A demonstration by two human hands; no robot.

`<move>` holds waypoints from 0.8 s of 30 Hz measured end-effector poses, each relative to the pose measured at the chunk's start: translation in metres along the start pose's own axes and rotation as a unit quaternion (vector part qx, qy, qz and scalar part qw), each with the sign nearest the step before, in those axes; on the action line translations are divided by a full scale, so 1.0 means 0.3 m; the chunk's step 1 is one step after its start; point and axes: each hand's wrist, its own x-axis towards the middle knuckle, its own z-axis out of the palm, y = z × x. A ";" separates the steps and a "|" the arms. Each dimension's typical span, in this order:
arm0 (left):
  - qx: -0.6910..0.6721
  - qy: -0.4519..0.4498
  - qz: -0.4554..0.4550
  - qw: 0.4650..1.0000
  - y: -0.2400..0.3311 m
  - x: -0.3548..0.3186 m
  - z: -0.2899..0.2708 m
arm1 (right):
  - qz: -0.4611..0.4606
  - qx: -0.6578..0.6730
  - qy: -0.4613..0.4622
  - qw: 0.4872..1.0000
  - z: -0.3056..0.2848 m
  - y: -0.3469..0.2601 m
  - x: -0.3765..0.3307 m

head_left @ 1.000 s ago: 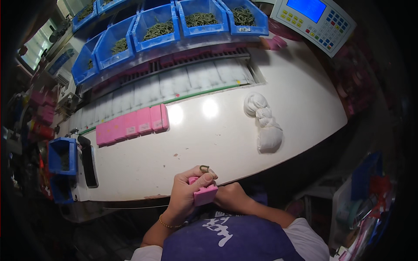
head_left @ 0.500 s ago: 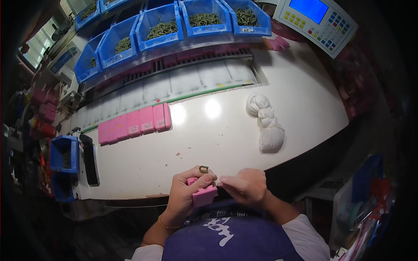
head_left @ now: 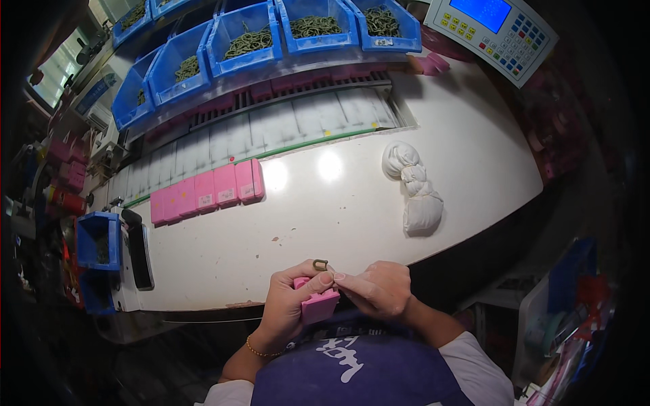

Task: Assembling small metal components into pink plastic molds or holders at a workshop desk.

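Pink block: a small pink block sits in the left hand at the near edge of the white table, just in front of the person's chest.
Metal loop: a small dark metal loop stands up from the top of the block, just above the thumb.
Left hand: fingers closed around the block, clamped on it.
Right hand: the right hand lies just right of the block, fingertips pinched together and touching its top edge beside the left thumb; whether they hold anything small cannot be told.
Risk: the block is held off the table edge, so a loosened grip would likely drop it to the lap or floor; the loop looks small and could slip out if the fingertips push it askew.
Beyond the grip: a row of pink blocks lies well away up-left; a knotted white cloth bundle lies up-right.
Containers: blue bins on the far shelf hold dark green loops; a smaller blue bin far left, contents unclear.
Far right: a keypad panel.
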 end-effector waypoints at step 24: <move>0.147 0.048 0.040 0.987 0.021 -0.005 0.021 | 0.159 0.068 0.083 0.981 0.004 -0.017 0.020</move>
